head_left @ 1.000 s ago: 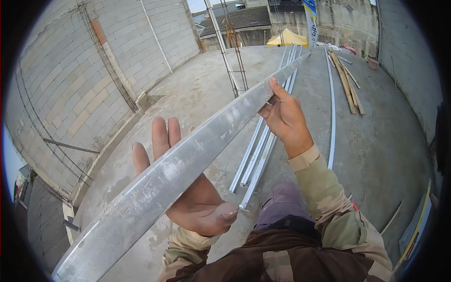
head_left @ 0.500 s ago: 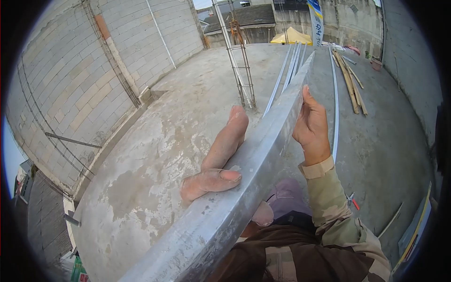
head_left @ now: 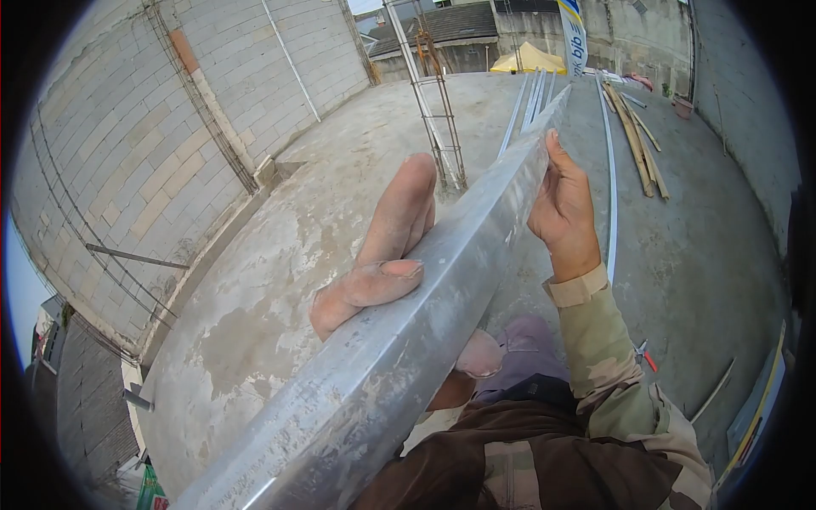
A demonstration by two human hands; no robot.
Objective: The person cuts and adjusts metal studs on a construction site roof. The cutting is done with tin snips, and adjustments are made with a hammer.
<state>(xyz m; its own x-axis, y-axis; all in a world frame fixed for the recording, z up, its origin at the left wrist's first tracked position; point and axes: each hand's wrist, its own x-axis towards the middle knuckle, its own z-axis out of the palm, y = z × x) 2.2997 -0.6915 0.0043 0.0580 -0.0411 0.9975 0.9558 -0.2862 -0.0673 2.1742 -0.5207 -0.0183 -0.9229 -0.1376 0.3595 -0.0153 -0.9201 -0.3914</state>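
A long grey metal profile (head_left: 425, 314) runs from the bottom left up toward the top right, close under the camera. My left hand (head_left: 382, 246) grips it near the middle, fingers over its far edge and thumb underneath. Farther along, my right hand (head_left: 565, 204) holds its right edge with the fingers wrapped around it. Both sleeves are camouflage fabric.
A concrete slab floor (head_left: 280, 255) lies below, bounded by a block wall (head_left: 144, 144) at left. A rebar column cage (head_left: 438, 110) stands ahead. Several metal profiles (head_left: 531, 93) and wooden sticks (head_left: 637, 136) lie on the floor beyond. Red-handled pliers (head_left: 646, 357) lie at right.
The profile swung from a flatter diagonal to point more steeply away. My left hand turned from open palm under it to gripping its edge; my right hand shifted to its right side.
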